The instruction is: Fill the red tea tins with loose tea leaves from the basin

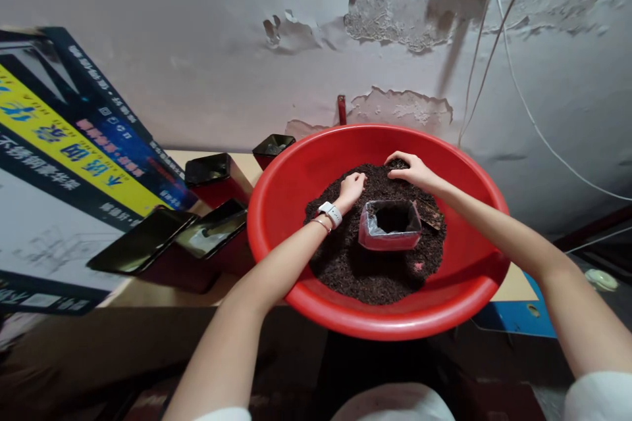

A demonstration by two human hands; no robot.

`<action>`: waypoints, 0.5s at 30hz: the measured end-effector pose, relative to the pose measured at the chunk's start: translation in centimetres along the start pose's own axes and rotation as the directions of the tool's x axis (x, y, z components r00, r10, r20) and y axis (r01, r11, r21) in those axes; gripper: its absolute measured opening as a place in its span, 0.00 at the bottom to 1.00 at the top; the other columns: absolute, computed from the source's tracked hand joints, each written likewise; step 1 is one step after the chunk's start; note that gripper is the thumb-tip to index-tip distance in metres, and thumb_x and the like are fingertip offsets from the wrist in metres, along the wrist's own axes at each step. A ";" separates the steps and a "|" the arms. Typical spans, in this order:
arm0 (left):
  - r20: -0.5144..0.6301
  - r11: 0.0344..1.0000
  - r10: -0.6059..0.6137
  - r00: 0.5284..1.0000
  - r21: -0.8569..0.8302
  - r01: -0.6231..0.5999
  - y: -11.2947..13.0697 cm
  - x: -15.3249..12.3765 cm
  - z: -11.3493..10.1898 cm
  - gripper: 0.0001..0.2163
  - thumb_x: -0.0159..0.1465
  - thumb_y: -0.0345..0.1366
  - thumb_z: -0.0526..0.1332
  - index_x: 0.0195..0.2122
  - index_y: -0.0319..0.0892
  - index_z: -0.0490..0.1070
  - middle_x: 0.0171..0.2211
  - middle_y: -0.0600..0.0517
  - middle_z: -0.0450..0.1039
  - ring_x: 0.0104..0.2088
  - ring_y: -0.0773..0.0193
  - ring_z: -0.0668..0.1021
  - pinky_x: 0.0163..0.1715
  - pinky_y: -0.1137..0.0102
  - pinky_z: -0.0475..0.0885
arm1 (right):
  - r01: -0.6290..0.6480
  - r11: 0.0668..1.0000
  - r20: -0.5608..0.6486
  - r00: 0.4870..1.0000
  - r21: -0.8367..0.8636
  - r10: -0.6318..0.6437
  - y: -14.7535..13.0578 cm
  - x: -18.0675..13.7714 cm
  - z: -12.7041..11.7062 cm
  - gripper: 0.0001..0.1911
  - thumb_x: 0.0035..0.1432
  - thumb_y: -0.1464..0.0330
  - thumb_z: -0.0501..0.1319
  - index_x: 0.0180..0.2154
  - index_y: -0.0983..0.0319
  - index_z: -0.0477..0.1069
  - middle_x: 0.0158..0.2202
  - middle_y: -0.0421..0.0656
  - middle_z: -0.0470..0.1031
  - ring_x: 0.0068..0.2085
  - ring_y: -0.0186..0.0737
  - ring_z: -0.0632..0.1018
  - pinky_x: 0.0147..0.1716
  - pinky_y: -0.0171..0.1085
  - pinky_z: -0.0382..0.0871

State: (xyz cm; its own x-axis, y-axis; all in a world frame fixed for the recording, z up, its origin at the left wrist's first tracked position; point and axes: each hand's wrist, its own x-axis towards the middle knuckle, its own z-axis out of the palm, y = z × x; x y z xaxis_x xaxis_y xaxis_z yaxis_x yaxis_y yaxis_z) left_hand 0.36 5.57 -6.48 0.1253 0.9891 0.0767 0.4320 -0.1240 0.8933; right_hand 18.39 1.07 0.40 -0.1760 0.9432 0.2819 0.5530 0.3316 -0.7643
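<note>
Your two hands were both down in the dark potting soil (375, 270) that filled the bottom of the red plastic basin (291, 171), at its far side. Your left hand (351, 185), with a white watch on its wrist, was curled loosely with the fingers pressed into the soil; your right hand (412, 170) lay flatter, fingers bent and spread over the heap, palm down. Neither hand was holding a separate object, though whether either had gathered soil under the fingers could not be told. The small square pot (390, 225), reddish with a pale liner and an open dark mouth facing up, stood upright in the soil just nearer to you than both hands, between your forearms and a little closer to your right wrist. The basin rested on the bench (217, 293), whose left side carried several dark red square pots (214, 177) standing empty beside a leaning blue and yellow printed box (64, 145). Peeling plaster covered the wall behind
</note>
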 end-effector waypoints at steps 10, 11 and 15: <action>0.070 0.988 -0.006 0.997 -0.155 0.017 1.6 -1.6 0.0 0.13 0.67 0.36 0.49 0.37 0.36 0.72 0.44 0.43 0.77 0.34 0.66 0.79 0.31 0.75 0.71 | -0.020 0.937 -0.022 0.999 0.349 0.029 -0.5 -3.7 1.4 0.12 0.45 0.63 0.64 0.33 0.61 0.74 0.33 0.39 0.76 0.37 0.39 0.75 0.41 0.39 0.68; 0.069 0.987 -0.011 0.998 -0.157 0.022 1.5 -1.6 -0.1 0.13 0.67 0.36 0.49 0.38 0.36 0.71 0.44 0.43 0.77 0.35 0.66 0.79 0.31 0.75 0.71 | -0.028 0.917 -0.019 0.999 0.398 0.039 -0.6 -3.7 1.3 0.11 0.45 0.62 0.65 0.32 0.61 0.74 0.32 0.39 0.76 0.36 0.39 0.76 0.41 0.39 0.68; 0.065 0.987 -0.045 0.997 -0.150 0.054 1.0 -1.2 -0.3 0.14 0.67 0.38 0.48 0.39 0.37 0.72 0.41 0.43 0.78 0.33 0.65 0.79 0.30 0.74 0.70 | -0.055 0.819 -0.027 0.996 0.572 0.086 -1.0 -3.7 1.2 0.14 0.47 0.57 0.65 0.30 0.61 0.73 0.27 0.40 0.76 0.31 0.38 0.76 0.37 0.39 0.71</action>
State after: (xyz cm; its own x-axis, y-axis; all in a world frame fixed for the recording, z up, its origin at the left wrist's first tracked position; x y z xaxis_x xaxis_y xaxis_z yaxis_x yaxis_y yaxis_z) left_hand 0.39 4.27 -5.55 0.1637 0.9865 0.0076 0.2996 -0.0570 0.9524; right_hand 17.46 -2.74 -0.56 -0.1055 0.9672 0.2311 -0.0030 0.2321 -0.9727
